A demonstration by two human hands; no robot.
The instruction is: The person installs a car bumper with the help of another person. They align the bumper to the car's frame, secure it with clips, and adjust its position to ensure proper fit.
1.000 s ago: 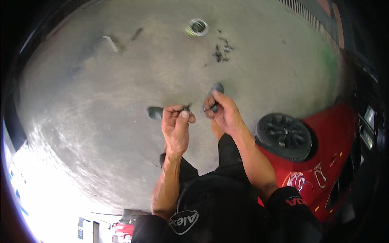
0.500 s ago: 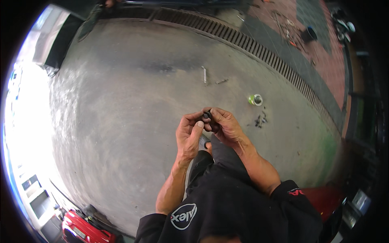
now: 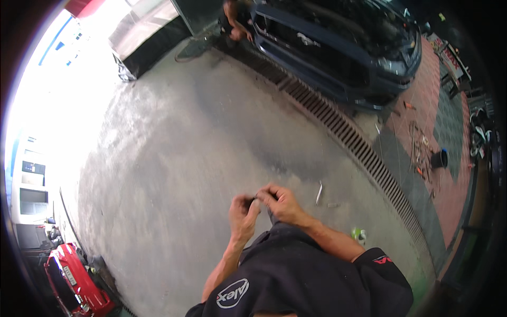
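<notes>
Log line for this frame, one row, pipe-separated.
left hand: pinching small dark part, mostly hidden | right hand: at same part, grip unclear | floor: silver tool, green container

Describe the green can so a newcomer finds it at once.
Find the long drain grate running down the right half. On the grey floor to its left, the can sits beside the right forearm. Its bright green sets it apart from the pale, slender metal tool nearby.

LH (image 3: 242, 217) nr RH (image 3: 285, 206) – abv flr (image 3: 169, 169)
</notes>
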